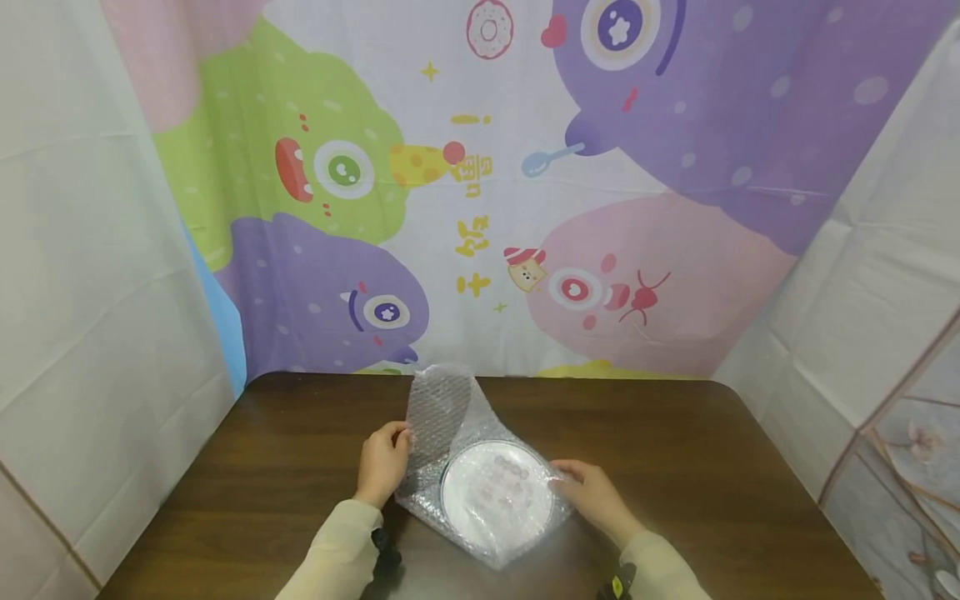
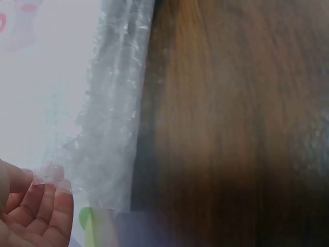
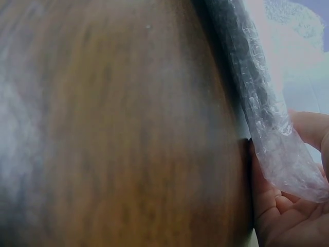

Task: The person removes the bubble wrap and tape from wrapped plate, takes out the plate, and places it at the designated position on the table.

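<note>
Pale cream sleeves (image 1: 336,540), black wristbands (image 1: 386,550), yellow marking (image 1: 618,587) on right one

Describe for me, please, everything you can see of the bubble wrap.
The bubble wrap looks like clear, dimpled, shiny plastic. It covers a pale, round disc, whose faint pinkish print shows through. A loose flap stretches beyond the disc, toward the far edge of the table. The left grip pinches its left edge; the right grip holds its right corner. Whether it rests on the table is unclear.
</note>
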Demonstrator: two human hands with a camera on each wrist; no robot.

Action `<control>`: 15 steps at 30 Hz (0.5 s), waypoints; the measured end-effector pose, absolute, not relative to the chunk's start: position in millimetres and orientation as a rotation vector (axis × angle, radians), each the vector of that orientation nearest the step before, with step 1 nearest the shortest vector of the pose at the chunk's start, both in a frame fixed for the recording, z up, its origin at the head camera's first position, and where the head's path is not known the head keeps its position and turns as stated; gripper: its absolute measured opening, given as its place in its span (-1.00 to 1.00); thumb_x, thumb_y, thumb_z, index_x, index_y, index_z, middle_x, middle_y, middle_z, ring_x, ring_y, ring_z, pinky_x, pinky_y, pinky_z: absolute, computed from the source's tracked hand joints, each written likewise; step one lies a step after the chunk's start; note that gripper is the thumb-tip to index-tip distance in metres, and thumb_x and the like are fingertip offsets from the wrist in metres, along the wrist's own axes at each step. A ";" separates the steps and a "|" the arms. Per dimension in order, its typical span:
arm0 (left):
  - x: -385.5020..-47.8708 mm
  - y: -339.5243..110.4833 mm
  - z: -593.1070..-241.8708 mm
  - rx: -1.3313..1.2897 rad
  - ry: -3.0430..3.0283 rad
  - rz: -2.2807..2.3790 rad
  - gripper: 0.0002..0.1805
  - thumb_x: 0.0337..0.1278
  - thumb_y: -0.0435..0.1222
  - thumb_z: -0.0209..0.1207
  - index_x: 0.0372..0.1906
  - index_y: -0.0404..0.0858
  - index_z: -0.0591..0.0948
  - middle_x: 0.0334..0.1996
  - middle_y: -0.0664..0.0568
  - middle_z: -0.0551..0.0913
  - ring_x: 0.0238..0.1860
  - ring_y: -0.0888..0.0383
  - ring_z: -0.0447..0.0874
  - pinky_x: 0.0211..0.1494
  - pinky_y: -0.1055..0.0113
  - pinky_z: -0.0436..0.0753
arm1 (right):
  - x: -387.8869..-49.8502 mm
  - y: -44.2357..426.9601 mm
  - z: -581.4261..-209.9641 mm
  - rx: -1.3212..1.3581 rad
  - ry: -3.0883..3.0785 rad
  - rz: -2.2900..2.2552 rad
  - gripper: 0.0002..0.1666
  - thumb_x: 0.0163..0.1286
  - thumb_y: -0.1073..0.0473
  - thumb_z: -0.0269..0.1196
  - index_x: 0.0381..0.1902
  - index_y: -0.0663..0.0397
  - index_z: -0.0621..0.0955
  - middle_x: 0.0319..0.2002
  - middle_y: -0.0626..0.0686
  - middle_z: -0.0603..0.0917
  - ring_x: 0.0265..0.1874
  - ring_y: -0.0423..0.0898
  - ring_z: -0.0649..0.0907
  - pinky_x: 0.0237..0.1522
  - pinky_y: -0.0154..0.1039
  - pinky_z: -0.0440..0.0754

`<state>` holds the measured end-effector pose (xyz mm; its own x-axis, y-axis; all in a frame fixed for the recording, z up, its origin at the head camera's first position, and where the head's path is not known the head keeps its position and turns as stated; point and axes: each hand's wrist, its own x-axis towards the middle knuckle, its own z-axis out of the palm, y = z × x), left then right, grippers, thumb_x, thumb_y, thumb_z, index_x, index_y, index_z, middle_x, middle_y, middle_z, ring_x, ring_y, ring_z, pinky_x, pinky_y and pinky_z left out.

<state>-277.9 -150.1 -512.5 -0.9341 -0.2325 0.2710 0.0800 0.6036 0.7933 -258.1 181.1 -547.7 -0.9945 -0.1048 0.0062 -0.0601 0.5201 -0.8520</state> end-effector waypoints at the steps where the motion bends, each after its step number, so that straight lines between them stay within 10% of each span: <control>1: -278.8 -150.1 -513.4 0.136 -2.490 -1.253 -0.79 0.28 -0.40 0.12 -0.12 -0.42 0.68 -0.39 -0.14 0.76 -0.38 0.11 0.71 -0.32 0.28 0.60 | -258.1 181.2 -547.9 -0.149 2.696 -1.509 -0.60 0.25 0.14 0.34 0.05 0.11 0.66 0.03 0.17 0.72 0.12 0.20 0.62 0.17 0.21 0.54; 15: -272.3 -143.9 -505.2 0.057 -2.438 -1.188 -0.64 0.30 -0.38 0.13 0.15 -0.42 0.52 0.00 -0.26 0.62 0.00 -0.14 0.63 0.08 -0.02 0.61 | -257.6 180.8 -547.2 -0.129 2.700 -1.501 -0.61 0.26 0.13 0.33 0.04 0.10 0.67 0.03 0.15 0.72 0.12 0.17 0.63 0.16 0.20 0.54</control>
